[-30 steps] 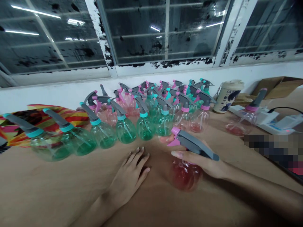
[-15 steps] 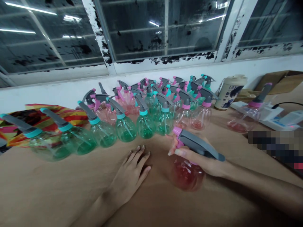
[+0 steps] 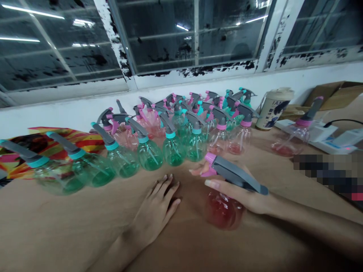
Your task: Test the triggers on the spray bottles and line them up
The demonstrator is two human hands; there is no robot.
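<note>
My right hand [image 3: 244, 190] is around the neck of a round clear spray bottle [image 3: 224, 213] with a red base, a grey head and a pink nozzle and trigger. Its thumb lies along the near side, while the fingers behind reach past the pink trigger. The bottle's neck is mostly hidden by the hand. Flat on the table, my left hand [image 3: 154, 211] rests with its fingers spread, holding nothing. Beyond it, green-tinted spray bottles [image 3: 150, 155] with turquoise collars stand in a row.
More pink and green spray bottles crowd behind, against the white wall. A single pink-collared bottle [image 3: 292, 141] stands at the right, beside a white power strip [image 3: 320, 138]. A printed tumbler [image 3: 273, 109] and a cardboard box [image 3: 334, 94] are at the back right. Colourful plastic wrapping [image 3: 85, 138] lies left.
The fingers of my right hand have straightened away from the trigger, which they were curled around before. My left hand stays flat in place.
</note>
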